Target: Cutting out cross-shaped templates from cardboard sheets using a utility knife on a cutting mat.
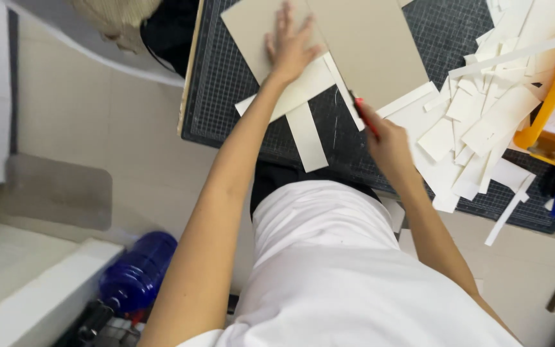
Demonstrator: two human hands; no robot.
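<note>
Craft workshop: cutting mat (pixel 226 83), paper offcuts (pixel 476 115)

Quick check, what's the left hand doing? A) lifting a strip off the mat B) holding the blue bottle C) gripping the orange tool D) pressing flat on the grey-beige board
D: the left hand lies palm-down, fingers spread, on the grey-beige board over the cutting mat, while the right hand holds a red knife.

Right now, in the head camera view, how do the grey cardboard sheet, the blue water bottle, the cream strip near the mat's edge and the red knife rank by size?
Largest to smallest as they look:
1. grey cardboard sheet
2. blue water bottle, though it sits on the floor farther away, so unsure
3. cream strip
4. red knife
</note>
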